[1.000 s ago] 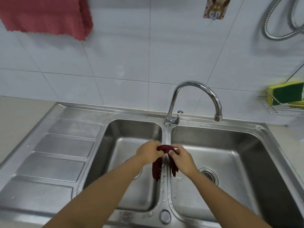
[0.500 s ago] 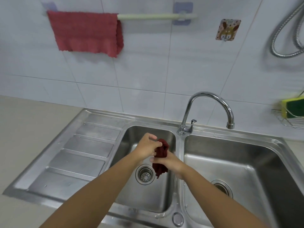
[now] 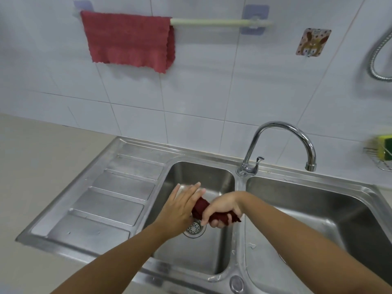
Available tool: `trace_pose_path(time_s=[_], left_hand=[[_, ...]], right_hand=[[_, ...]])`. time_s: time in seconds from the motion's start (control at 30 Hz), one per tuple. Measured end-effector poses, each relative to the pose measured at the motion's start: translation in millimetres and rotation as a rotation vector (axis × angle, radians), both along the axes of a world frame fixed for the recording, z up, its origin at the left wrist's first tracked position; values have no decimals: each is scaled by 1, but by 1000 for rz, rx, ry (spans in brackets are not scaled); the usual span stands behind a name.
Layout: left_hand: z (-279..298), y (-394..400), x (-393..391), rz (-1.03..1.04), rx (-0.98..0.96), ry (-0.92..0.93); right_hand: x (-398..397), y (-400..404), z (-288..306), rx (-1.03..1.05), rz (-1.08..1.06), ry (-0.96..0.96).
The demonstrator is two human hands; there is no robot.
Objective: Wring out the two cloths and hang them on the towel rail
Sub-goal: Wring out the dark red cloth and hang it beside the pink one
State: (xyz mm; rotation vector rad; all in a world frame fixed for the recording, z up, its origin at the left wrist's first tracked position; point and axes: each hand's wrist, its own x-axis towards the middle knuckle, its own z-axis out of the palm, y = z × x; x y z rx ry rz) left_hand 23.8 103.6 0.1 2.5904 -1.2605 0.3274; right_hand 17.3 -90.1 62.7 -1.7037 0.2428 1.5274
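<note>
A dark red cloth (image 3: 202, 207), twisted into a roll, is held over the left basin of the steel sink (image 3: 239, 257). My right hand (image 3: 222, 206) is closed around its right part. My left hand (image 3: 180, 206) lies on its left end with the fingers stretched out flat; whether it grips the cloth I cannot tell. A lighter red cloth (image 3: 129, 38) hangs spread over the left part of the pale towel rail (image 3: 220, 22) on the tiled wall. The rail's right part is bare.
A curved chrome tap (image 3: 282, 132) stands behind the divider between the two basins. The drain strainer (image 3: 194, 228) lies under my hands. A ribbed draining board (image 3: 110, 198) is left of the basins. A wire rack with a green-yellow sponge (image 3: 385, 147) hangs at right.
My hands carried the dark cloth from above the divider leftwards over the left basin. My left hand's fingers opened out flat. The view rose, bringing the rail and hung cloth into sight.
</note>
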Motion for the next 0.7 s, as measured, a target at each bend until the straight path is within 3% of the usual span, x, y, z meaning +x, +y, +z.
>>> trace_pose_path(time_s=[0.13, 0.3, 0.47, 0.6, 0.7], left_hand=[[11, -13, 5, 83, 67, 142], [20, -26, 6, 330, 123, 397], [33, -40, 16, 418, -107, 883], [44, -47, 10, 487, -412, 1384], [50, -56, 4, 535, -524, 1796]], right_hand=[[14, 10, -4, -319, 214, -249], [19, 12, -6, -673, 461, -903], [23, -2, -14, -717, 617, -1458], [28, -17, -27, -650, 622, -1703], [25, -26, -34, -649, 603, -1767]])
